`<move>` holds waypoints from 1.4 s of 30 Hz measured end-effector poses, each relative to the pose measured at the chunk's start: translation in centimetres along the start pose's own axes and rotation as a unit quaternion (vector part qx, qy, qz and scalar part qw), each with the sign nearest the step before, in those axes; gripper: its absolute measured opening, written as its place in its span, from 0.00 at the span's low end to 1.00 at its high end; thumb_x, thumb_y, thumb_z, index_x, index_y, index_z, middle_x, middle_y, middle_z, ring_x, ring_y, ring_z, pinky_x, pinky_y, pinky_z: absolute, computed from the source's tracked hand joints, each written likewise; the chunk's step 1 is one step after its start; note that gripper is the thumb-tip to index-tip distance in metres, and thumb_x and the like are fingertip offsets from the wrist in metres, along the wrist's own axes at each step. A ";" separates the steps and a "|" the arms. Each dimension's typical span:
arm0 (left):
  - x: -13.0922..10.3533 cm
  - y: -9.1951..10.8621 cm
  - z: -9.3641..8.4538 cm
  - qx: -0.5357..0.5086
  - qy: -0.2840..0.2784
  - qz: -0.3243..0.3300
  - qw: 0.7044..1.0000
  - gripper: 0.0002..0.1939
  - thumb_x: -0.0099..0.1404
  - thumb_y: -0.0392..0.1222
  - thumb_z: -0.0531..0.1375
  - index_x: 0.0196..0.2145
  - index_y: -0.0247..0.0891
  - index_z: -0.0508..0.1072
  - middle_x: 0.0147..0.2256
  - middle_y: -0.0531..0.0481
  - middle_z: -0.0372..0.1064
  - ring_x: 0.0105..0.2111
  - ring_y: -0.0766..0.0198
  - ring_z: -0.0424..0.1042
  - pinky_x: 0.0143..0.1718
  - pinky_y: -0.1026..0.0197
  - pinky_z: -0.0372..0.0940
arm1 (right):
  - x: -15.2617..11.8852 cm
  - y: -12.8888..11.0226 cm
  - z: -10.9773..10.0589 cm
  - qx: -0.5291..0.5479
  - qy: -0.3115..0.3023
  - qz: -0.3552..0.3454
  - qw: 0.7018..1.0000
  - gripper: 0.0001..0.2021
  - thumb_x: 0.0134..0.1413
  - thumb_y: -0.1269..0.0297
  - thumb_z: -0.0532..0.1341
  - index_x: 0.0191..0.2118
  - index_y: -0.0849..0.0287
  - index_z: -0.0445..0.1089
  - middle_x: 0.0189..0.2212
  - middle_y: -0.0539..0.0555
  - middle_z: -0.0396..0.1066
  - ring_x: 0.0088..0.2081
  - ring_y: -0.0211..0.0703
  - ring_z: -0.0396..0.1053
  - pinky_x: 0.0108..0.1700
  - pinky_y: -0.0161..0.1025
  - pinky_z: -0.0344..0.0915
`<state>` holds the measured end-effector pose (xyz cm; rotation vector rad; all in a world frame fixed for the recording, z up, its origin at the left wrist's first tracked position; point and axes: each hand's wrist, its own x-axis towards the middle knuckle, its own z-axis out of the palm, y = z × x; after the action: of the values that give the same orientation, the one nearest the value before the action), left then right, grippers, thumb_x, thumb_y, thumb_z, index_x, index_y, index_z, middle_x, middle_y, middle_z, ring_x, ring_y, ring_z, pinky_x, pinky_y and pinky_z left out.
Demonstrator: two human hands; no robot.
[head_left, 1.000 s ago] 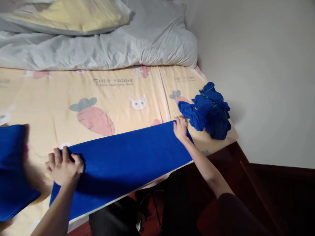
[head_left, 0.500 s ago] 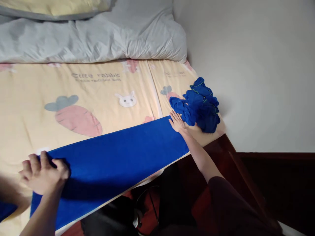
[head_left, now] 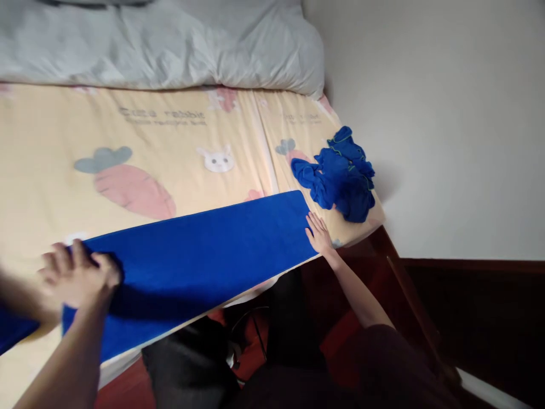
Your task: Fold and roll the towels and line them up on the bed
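Observation:
A long blue cloth [head_left: 204,255], probably a towel, lies flat along the near edge of the bed. My left hand [head_left: 80,272] is over its left end, fingers spread and somewhat blurred; whether the palm presses down I cannot tell. At the other end, my right hand [head_left: 318,232] rests flat with fingers extended on the cloth's short right edge. Just beyond it sits a crumpled heap of blue cloth [head_left: 340,179] with green edging, apart from my fingers.
Under everything is a cream bed sheet [head_left: 179,170] printed with carrots and rabbits. Grey-white bedding [head_left: 170,51] runs across the back. A pale wall [head_left: 447,125] borders the bed on the right. Another blue piece [head_left: 15,329] shows at the left edge.
My right hand has slid toward me along the cloth's right edge, from its far corner to nearer the front. My left hand stays at the left end. The view has shifted slightly.

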<state>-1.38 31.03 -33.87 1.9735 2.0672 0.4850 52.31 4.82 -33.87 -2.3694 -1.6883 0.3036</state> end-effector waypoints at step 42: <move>-23.4 -14.0 -3.8 -0.014 -0.097 0.105 0.990 0.39 0.63 0.39 0.52 0.71 0.26 0.55 0.73 0.34 0.44 0.73 0.43 0.44 0.71 0.42 0.49 | -8.0 0.0 -4.0 0.091 0.033 0.349 0.932 0.07 0.50 0.56 0.69 0.30 0.53 0.75 0.34 0.61 0.80 0.42 0.56 0.80 0.43 0.43 0.75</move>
<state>-14.35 7.01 -37.25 2.1410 1.7384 0.3440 50.90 -2.98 -29.70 -2.7015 -0.6900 0.4560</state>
